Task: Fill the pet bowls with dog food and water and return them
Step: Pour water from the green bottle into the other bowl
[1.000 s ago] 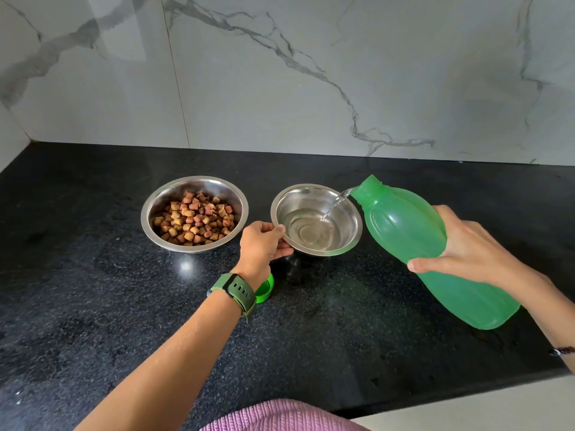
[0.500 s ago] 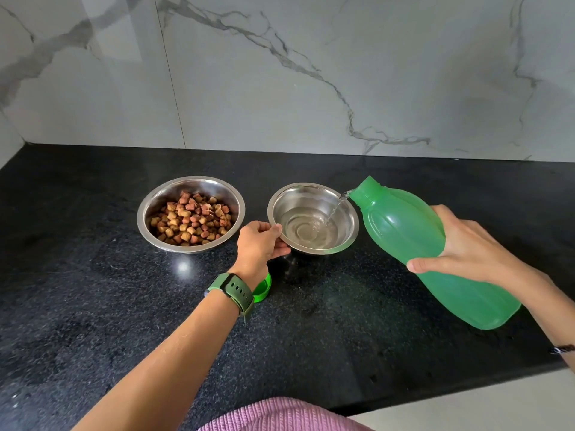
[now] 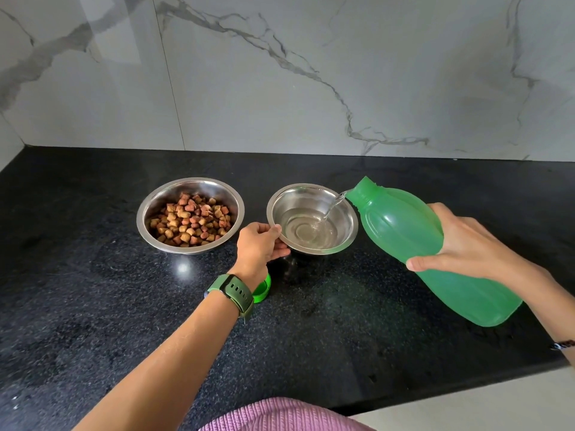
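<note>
Two steel bowls stand side by side on the black counter. The left bowl holds brown dog food kibble. The smaller right bowl has water in its bottom. My left hand pinches the near left rim of that bowl. My right hand grips a green plastic bottle around its middle. The bottle is tilted with its open mouth over the bowl's right rim, and a thin stream of water runs into the bowl.
The bottle's green cap lies on the counter just behind my left wrist, partly hidden by it. A marble wall backs the counter. The counter's front edge runs along the bottom right.
Water keeps pouring and the level in the right bowl has risen a little. Both hands and the bottle hold nearly the same place.
</note>
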